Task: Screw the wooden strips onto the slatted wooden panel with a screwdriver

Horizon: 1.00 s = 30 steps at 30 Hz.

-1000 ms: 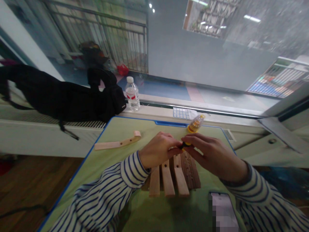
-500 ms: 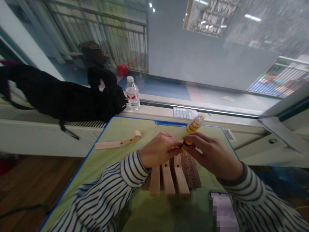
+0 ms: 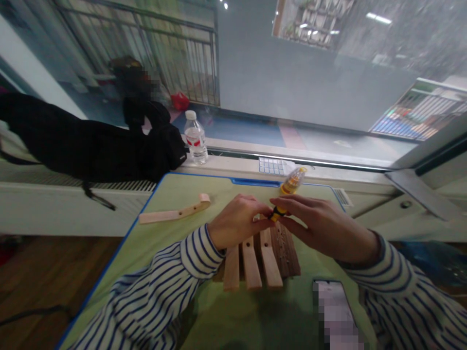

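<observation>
A small yellow-and-black tool (image 3: 278,214), its exact kind unclear, sits between the fingertips of both my hands over the wooden pieces. My right hand (image 3: 321,223) pinches it from the right with thumb and fingers. From the other side, my left hand (image 3: 239,221) closes thumb and forefinger at its dark end. Below them, several pale wooden strips (image 3: 252,267) with drilled holes lie side by side on a brown grooved wooden board (image 3: 288,253); my hands hide their upper ends. A loose curved wooden strip (image 3: 175,215) with two holes lies to the left.
A clear container with yellow ends (image 3: 293,181) stands at the far edge of the green table (image 3: 146,262). The phone (image 3: 333,301) lies at front right. A water bottle (image 3: 196,138), a white gridded sheet (image 3: 272,166) and a black bag (image 3: 98,150) are along the windowsill.
My right hand's fingers have shifted on the yellow-and-black tool and lie straighter, tilting it a little. The whole view has shifted slightly; the wooden pieces stay put.
</observation>
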Available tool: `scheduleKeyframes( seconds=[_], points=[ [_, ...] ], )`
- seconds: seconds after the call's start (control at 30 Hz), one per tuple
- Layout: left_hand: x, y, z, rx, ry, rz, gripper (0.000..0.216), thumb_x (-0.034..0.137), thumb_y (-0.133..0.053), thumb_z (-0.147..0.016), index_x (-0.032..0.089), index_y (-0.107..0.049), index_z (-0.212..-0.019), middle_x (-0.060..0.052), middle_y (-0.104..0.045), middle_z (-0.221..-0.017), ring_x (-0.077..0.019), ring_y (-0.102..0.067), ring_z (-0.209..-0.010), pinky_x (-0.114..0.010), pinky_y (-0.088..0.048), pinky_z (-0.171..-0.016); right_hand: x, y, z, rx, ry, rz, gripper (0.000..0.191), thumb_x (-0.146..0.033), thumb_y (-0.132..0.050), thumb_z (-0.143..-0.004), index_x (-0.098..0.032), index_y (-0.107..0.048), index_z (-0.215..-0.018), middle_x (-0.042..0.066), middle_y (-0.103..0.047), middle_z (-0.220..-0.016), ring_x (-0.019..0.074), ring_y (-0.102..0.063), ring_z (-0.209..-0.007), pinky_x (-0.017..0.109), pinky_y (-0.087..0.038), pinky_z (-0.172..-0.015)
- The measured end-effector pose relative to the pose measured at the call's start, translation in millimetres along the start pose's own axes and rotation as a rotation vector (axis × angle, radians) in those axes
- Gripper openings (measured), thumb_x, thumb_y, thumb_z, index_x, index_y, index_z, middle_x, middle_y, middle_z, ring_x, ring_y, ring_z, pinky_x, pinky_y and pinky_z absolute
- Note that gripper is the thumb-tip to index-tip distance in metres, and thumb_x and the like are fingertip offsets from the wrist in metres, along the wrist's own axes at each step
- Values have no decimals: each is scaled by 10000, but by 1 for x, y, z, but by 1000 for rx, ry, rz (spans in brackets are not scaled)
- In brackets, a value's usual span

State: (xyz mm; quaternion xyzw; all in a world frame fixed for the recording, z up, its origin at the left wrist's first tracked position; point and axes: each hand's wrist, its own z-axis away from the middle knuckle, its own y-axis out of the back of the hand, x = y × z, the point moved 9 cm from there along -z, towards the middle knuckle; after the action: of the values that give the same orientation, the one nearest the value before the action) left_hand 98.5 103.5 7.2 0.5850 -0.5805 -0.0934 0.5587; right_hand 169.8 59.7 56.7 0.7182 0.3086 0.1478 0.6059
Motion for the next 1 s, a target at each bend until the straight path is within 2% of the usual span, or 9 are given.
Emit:
scheduleKeyframes(
  seconds=[0.13, 0.33, 0.8, 1.0],
  points=[
    [1, -2, -1, -18, -16, -12, 171, 318, -586, -846, 190, -669, -924, -9, -671, -791, -134, -584, -742, -257, -407, -715, -1, 1, -2, -37, 6, 22, 281, -241, -457, -905, -204, -543, -1169, 56, -641, -1132, 189, -629, -956, 349, -508, -842],
    [2, -3, -1, -28, -23, -19, 192, 340, -559, -864, 195, -662, -937, -5, -672, -801, -131, -581, -741, -251, -399, -710, 0, 1, -2, -32, -21, 39, 232, -252, -464, -905, -203, -573, -1103, 58, -657, -1094, 195, -635, -946, 347, -506, -830],
    [2, -6, 0, -72, -33, 3, 201, 289, -499, -898, 177, -650, -970, -33, -646, -804, -135, -586, -769, -248, -423, -732, 6, -2, 1, 42, -63, 86, 245, -322, -486, -897, -190, -582, -1080, 89, -675, -1025, 219, -663, -832, 340, -515, -706],
    [1, -2, 0, -44, -10, -25, 230, 349, -592, -836, 201, -657, -999, -25, -659, -832, -143, -594, -788, -257, -424, -747, 5, -3, 1, 38, -75, 90, 262, -349, -464, -906, -194, -577, -1085, 86, -673, -1025, 212, -659, -826, 331, -502, -702]
  ],
)
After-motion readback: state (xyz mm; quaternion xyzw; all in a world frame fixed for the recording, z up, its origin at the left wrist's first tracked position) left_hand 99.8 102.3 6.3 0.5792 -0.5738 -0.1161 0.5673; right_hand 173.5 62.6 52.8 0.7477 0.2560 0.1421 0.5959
